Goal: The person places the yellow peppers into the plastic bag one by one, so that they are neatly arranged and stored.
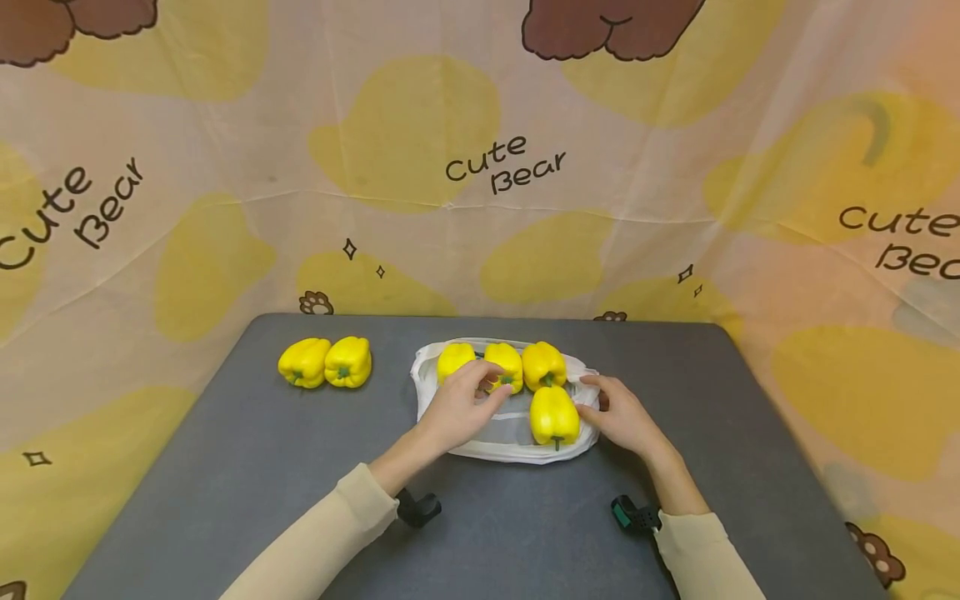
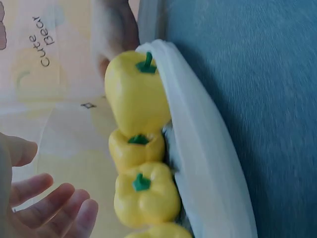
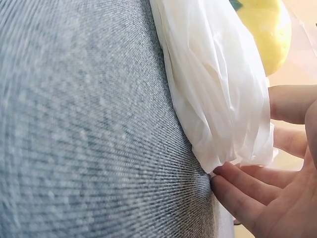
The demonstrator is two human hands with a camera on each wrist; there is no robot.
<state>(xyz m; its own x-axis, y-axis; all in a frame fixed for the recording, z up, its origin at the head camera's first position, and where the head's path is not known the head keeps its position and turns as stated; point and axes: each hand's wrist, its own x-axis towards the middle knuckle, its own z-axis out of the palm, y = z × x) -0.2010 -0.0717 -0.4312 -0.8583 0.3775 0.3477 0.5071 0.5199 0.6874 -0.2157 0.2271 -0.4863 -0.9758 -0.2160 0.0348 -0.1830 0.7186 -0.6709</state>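
A white plastic bag (image 1: 498, 452) lies spread with its mouth facing up. Inside, three yellow bell peppers (image 1: 544, 365) stand along the back, and another yellow bell pepper (image 1: 554, 414) sits at the front right, its green stem toward me. My left hand (image 1: 459, 407) hovers over the bag's left half with nothing in its grasp; the left wrist view shows its fingers (image 2: 42, 206) loosely bent and apart from the peppers. At the right end, my right hand (image 1: 628, 421) holds the bag's edge, thumb inside and fingertips (image 3: 235, 191) low against the plastic near the table.
Two more yellow bell peppers (image 1: 348, 363) sit side by side on the grey table (image 1: 225, 483), left of the bag. A patterned cloth (image 1: 405, 167) with "Cute Bear" lettering hangs behind the table. Black straps (image 1: 418, 508) show near both sleeves.
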